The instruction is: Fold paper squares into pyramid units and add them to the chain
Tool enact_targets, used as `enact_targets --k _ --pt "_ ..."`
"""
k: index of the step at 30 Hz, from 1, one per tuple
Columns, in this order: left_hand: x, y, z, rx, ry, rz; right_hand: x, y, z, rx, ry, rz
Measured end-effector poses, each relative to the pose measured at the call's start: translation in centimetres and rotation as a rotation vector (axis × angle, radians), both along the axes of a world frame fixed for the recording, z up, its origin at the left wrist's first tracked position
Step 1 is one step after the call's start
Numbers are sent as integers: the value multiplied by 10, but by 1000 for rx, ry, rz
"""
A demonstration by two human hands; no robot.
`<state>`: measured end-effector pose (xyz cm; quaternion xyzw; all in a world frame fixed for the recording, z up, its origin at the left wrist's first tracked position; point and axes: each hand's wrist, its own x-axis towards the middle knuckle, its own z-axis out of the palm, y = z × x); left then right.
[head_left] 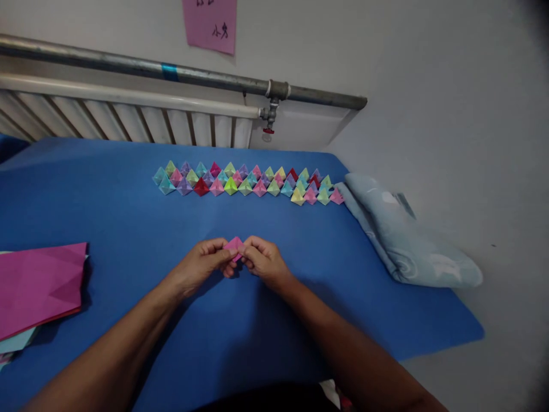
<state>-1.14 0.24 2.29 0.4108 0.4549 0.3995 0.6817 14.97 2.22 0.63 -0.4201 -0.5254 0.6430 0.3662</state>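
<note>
Open room on the blue surface [163, 223] is bounded by origami rows [230, 185] ahead and a folded blanket [384, 229] rightward; a creased pink paper diamond [234, 244] is pinched between left hand [210, 259] and right hand [263, 258].

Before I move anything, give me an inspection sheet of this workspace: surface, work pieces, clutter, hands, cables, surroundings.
Surface: blue surface, with shadows below the hands.
Work pieces: pink folded piece in hand; multicoloured folded pieces in close rows toward the far edge; paper stack at the left, magenta sheet on top.
Clutter: folded pale-blue cloth at the right, close to the rows' right end; whether they touch is unclear.
Hands: left hand and right hand both pinch the pink piece.
Cables: nothing seen.
Surroundings: white radiator, metal pipe, red valve handle, pink note on the wall.
</note>
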Motion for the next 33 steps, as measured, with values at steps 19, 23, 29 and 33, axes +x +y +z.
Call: enact_targets --k 19,23,29,33 --pt "0 -1 -1 176 139 68 -1 -6 12 -93 -125 147" --pt "2 -1 -2 163 159 126 -3 -6 13 -103 -137 165" --pt "4 -1 0 136 135 135 -5 -6 1 -51 -116 131" --pt "3 0 -1 121 103 176 -6 -9 5 -120 -65 175"
